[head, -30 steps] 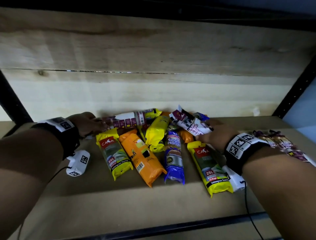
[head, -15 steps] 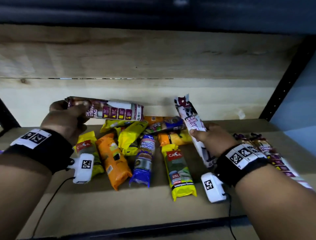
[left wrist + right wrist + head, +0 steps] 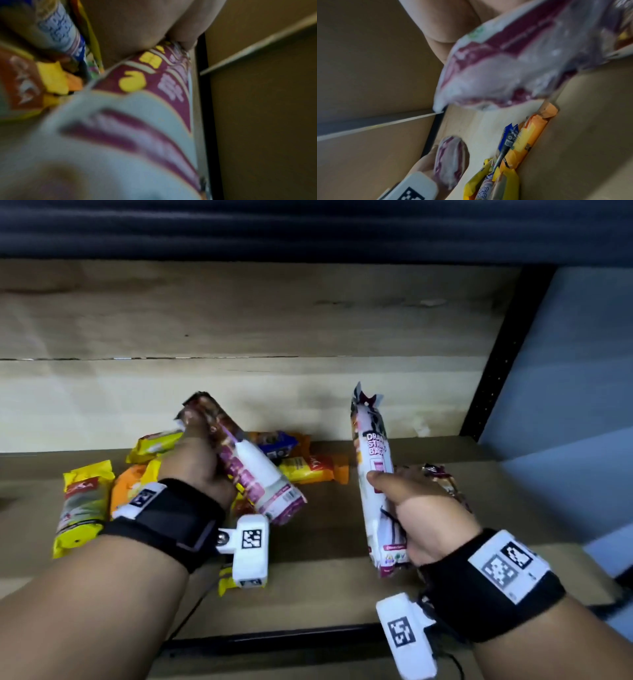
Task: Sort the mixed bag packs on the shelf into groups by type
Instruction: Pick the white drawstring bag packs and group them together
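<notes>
Head view: two drawstring bag packs are held lifted above the shelf (image 3: 308, 587), clear of the mixed pile of yellow, orange and blue packs (image 3: 301, 470) toward the back edge. The step in hand is judged to be gathering the drawstring type; next, both need to be set by the similar packs (image 3: 442, 484) near the right edge. The left hand (image 3: 195, 470) is curled round one drawstring pack (image 3: 253, 474), tilted; the right hand (image 3: 414, 511) is wrapped round the other drawstring pack (image 3: 371, 467), held almost upright.
</notes>
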